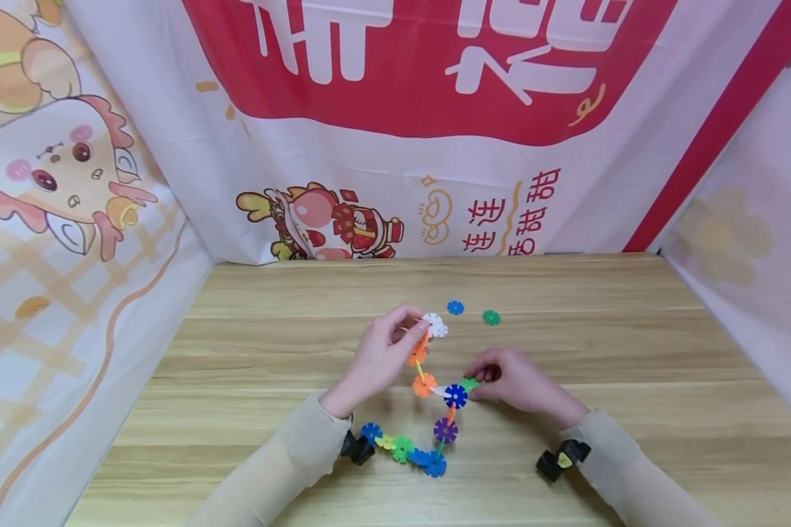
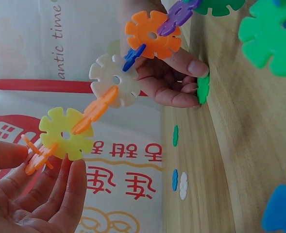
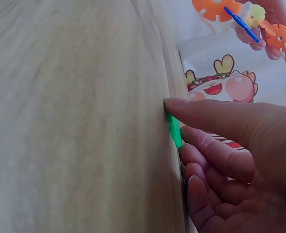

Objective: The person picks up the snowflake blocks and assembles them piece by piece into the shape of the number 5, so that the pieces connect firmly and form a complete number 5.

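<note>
A chain of slotted plastic snowflake discs (image 1: pixel 425 385) hangs from my left hand (image 1: pixel 381 355), whose thumb and fingers pinch an orange disc (image 2: pixel 40 158) at its end. Below that come a yellow disc (image 2: pixel 66 133), a white disc (image 2: pixel 115 80), another orange one and a purple one (image 1: pixel 445 430). The chain's other part, with blue and green discs (image 1: pixel 403 449), curves left near my left wrist. At the tabletop my right hand (image 1: pixel 517 380) pinches a loose green disc (image 3: pixel 174 129) between thumb and fingers; the disc stands tilted and is partly hidden.
Farther back on the wooden table (image 1: pixel 270 322) lie a loose blue disc (image 1: pixel 455 307), a green disc (image 1: pixel 491 318) and a white disc (image 2: pixel 183 186). Printed cloth (image 1: pixel 369 161) walls in the back and both sides. Black camera straps (image 1: pixel 562 460) sit on the wrists.
</note>
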{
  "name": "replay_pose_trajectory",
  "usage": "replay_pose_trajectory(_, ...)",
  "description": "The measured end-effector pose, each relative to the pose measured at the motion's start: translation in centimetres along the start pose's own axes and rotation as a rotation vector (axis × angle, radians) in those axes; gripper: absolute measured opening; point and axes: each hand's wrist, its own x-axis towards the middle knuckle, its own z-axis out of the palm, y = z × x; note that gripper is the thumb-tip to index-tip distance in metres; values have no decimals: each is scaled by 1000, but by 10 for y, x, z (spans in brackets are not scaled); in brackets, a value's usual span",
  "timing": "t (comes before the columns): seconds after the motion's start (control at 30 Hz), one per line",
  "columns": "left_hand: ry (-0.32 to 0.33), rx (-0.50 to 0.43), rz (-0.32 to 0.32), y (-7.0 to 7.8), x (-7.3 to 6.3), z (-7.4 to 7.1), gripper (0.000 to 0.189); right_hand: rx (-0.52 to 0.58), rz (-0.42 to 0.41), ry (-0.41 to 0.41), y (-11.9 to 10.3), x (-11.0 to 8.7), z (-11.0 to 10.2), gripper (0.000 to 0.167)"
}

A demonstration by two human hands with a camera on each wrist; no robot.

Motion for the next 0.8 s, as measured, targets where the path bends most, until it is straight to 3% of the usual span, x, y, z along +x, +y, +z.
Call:
replay_pose_trajectory(0.17, 5, 1, 4, 19, -6, -3, 12, 30, 9, 3, 2, 1, 0, 27)
replay_pose_trajectory(0.3, 7, 1, 2, 20, -7, -3, 13, 115, 41, 25, 4, 1, -1, 26)
replay_pose_trajectory(0.43, 2, -2, -2, 19, -7, -4, 15, 179, 51, 112, 1, 1, -7, 22)
replay_pose_trajectory(0.6, -5, -4, -8, 20, -7, -4, 16, 178, -25, 261, -19, 2, -20, 15)
replay_pose_trajectory(0.8, -14, -7, -7, 21, -6, -4, 17, 210, -158, 350, -44, 5, -27, 15)
